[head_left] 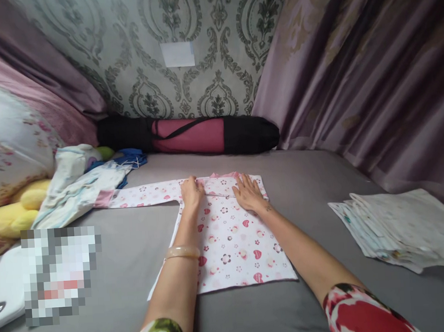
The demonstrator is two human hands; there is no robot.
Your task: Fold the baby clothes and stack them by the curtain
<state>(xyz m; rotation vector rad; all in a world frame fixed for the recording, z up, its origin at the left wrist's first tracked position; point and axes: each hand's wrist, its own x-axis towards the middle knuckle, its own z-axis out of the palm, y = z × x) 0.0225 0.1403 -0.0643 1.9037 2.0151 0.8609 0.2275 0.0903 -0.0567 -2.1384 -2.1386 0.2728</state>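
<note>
White long-sleeved garment printed with red hearts and flowers (230, 240) is spread on the grey sheet (305, 181), one sleeve stretched out to the left. The sheet is bordered by mauve curtains (314, 70) and grey damask-patterned wallpaper (124, 46), along which a long black-and-maroon fabric bag (190, 135) is laid. To the right, a flat stack of pale printed cloths (410, 229) is placed; to the left, crumpled white patterned cloth (91, 184) is heaped near a yellow plush item (14, 213). The garment's upper part is touched by both hands: the right hand (249, 194) is laid flat, fingers spread, nothing gripped; the left hand's (192, 192) fingers are curled, but whether fabric is pinched cannot be told. A pale bangle (182, 252) is worn on the left forearm.
</note>
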